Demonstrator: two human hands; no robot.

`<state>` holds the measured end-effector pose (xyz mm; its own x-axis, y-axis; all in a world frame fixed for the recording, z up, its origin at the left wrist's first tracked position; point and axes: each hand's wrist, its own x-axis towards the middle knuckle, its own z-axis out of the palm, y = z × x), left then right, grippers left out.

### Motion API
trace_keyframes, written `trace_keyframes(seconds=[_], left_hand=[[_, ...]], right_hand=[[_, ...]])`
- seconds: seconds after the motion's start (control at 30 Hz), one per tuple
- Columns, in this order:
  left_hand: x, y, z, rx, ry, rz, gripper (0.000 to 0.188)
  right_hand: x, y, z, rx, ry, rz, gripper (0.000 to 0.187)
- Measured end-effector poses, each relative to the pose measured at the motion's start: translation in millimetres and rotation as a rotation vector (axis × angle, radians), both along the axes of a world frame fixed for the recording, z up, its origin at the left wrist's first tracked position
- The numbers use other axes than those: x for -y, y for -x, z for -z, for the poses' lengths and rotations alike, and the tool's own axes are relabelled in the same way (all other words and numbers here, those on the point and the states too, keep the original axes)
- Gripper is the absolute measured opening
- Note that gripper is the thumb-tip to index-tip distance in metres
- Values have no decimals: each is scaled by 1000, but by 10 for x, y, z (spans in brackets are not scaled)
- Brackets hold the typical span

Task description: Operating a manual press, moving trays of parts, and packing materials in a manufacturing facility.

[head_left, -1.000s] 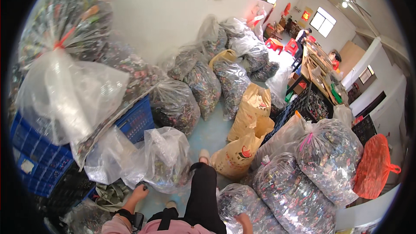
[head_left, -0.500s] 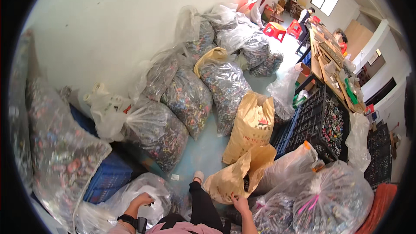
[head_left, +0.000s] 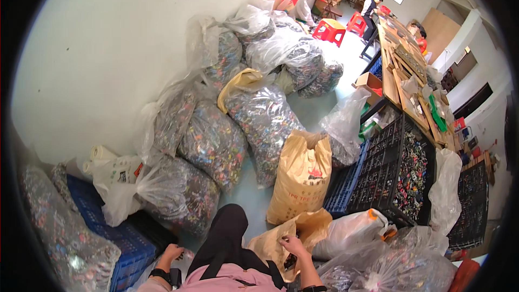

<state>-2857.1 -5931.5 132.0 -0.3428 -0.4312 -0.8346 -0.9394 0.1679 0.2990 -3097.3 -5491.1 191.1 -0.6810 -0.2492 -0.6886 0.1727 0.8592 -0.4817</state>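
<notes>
My right hand (head_left: 293, 244) is over the open brown paper sack (head_left: 316, 226), low in the middle. Its fingers are bent together near the sack's mouth; what they hold, if anything, I cannot make out. Dark contents show a little inside the sack, below the hand. My left hand (head_left: 171, 252) is low on the left, its fingers curled, above a clear plastic bag (head_left: 186, 259). Something small and dark shows at its fingertips, too small to name. Just beyond the open sack stands a taller brown paper sack (head_left: 300, 178), upright.
Clear bags full of small colourful pieces (head_left: 211, 140) line the wall. At left, another such bag (head_left: 70, 227) leans by a blue crate (head_left: 130, 249). Black crates (head_left: 373, 167) with small pieces stand at right beside a long wooden table (head_left: 403, 81). Two people work farther back near red stools (head_left: 330, 31).
My right hand has moved from the sack's near edge to over its mouth. My left hand is slightly lower and farther left. My view has shifted, and my knee now shows higher.
</notes>
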Motion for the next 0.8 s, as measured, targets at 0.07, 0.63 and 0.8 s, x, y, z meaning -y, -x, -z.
trace_keyframes(seconds=[0.07,0.63,0.8], left_hand=[[20,374,-200,8,-37,-31,25],[715,5528,-456,-473,-72,148,33],[509,6057,-174,-600,47,325,31]], right_hand=[[96,428,17,-76,77,102,45],[345,3070,-835,-331,52,489,33],[107,3615,-677,-567,-47,684,24]])
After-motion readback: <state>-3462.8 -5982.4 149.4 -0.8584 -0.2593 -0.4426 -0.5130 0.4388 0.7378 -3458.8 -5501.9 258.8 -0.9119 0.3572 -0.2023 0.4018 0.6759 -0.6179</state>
